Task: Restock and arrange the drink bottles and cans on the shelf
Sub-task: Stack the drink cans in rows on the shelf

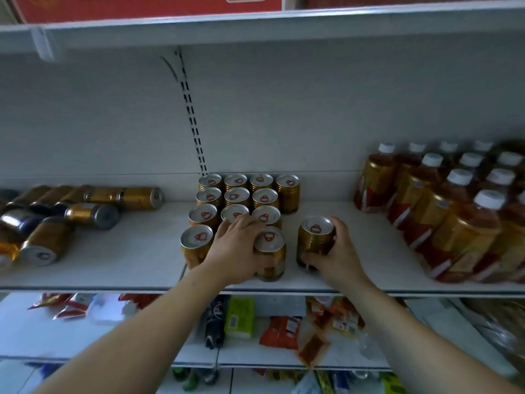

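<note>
Right hand [339, 253] clenched round a single gold can [314, 237], upright on the shelf [127, 251], centre-right of frame, just beside the can block [235, 194]. Left hand [237, 248] draped over the front of that block, fingertips on a can top, thumb against the front-right can [270, 245]; grasp not determinable. Bottles [454, 211] standing at right, loose cans [85, 211] lying at left.

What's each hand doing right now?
Left hand: curled round a front-row can, apparently gripping it.
Right hand: gripping the separate can, upright on the shelf.
</note>
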Motion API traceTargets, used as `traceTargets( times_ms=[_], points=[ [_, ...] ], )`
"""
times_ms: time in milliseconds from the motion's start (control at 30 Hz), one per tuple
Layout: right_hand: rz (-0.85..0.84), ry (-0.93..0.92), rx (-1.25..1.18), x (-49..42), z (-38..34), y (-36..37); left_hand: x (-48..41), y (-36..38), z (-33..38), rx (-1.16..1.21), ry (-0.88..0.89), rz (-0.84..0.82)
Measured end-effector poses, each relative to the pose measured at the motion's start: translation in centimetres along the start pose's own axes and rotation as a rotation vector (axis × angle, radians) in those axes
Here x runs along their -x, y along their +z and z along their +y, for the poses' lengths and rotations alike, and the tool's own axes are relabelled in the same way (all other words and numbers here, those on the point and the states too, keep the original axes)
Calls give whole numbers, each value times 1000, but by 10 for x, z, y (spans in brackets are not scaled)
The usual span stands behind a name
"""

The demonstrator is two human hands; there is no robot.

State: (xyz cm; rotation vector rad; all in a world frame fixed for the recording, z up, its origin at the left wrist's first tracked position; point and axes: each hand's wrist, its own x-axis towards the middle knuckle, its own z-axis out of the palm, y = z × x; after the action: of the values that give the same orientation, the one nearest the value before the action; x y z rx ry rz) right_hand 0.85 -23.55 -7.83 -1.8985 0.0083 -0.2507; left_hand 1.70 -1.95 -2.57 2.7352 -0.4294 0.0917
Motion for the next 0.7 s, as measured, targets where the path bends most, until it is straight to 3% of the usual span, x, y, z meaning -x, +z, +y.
traceTargets(
  times_ms=[300,500,700],
  points=[
    [-173,-53,91,-39,13,1,-7,3,0,-232,61,-166],
    [-205,-28,239,-87,8,18,-10,-5,-6,-227,69,-267],
    [-171,36,294,-113,7,32,-7,-6,-5,-259,88,-220]
  ],
)
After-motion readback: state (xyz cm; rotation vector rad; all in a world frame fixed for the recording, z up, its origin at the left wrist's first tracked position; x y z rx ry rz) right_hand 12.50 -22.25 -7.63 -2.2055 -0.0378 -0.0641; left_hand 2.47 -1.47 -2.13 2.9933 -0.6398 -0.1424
